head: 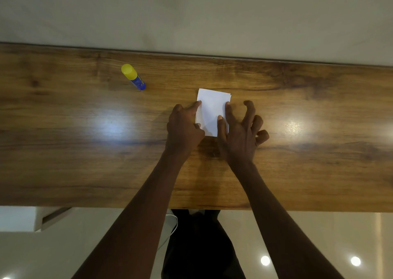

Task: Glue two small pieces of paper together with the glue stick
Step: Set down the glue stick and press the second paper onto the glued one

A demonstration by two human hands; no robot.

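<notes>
1. Two white papers (211,110) are seen stacked, slightly offset, flat on the wooden table (85,151)
2. The left hand (184,125) is curled, its forefinger and thumb touching the stack's left edge
3. The right hand (240,129) is spread, thumb and forefinger pressed on the stack, nothing gripped
4. The glue stick (133,77) stands capped, well apart; whether gluing is finished cannot be told

The left hand (184,127) covers the near left corner of the paper stack (210,108), and the right hand (240,134) its near right edge. The glue stick (134,77) label is too small to read. The worktop (63,151) runs off both sides.
</notes>
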